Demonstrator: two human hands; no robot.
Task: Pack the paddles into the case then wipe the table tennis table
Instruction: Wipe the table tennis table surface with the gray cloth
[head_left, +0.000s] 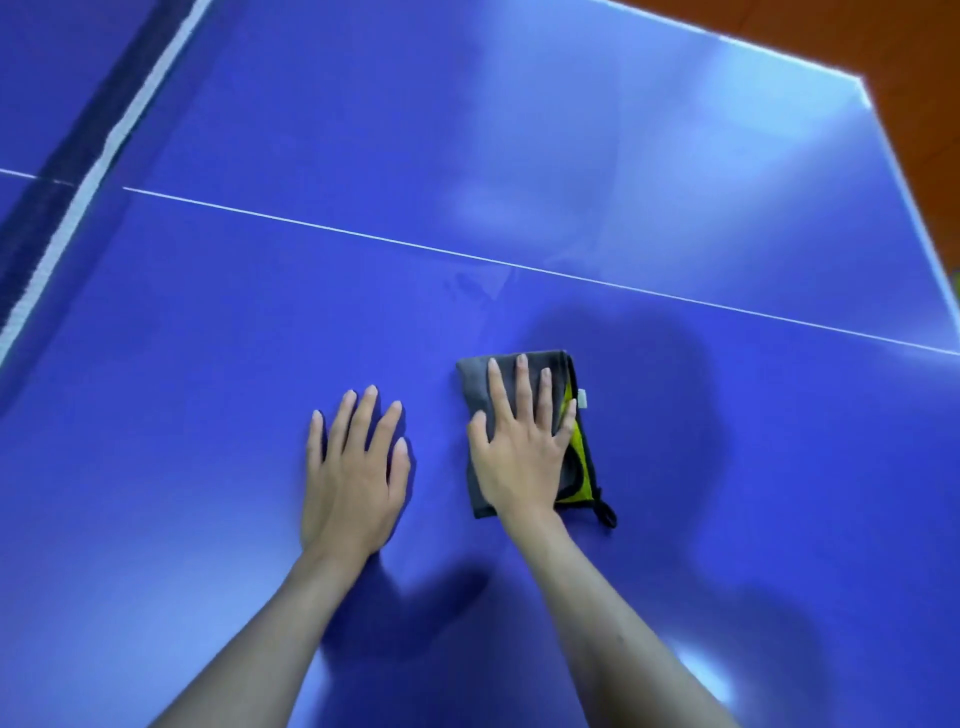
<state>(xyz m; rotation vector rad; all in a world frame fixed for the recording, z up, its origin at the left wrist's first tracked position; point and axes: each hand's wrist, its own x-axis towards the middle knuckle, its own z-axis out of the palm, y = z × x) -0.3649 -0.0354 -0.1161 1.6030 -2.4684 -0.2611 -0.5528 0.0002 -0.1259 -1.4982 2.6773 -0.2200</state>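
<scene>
A blue table tennis table (260, 338) fills the view. On it lies a folded grey cloth (480, 387) with a yellow inner side and a black loop at its near right corner. My right hand (522, 447) presses flat on the cloth with straight, spread fingers. My left hand (356, 467) rests flat on the bare table a little to the left of the cloth, fingers straight. No paddles or case are in view.
The net (78, 208) with its white top band runs along the far left. A white centre line (519, 267) crosses the table beyond the hands. The table's far right corner (865, 88) borders an orange-brown floor (909, 47).
</scene>
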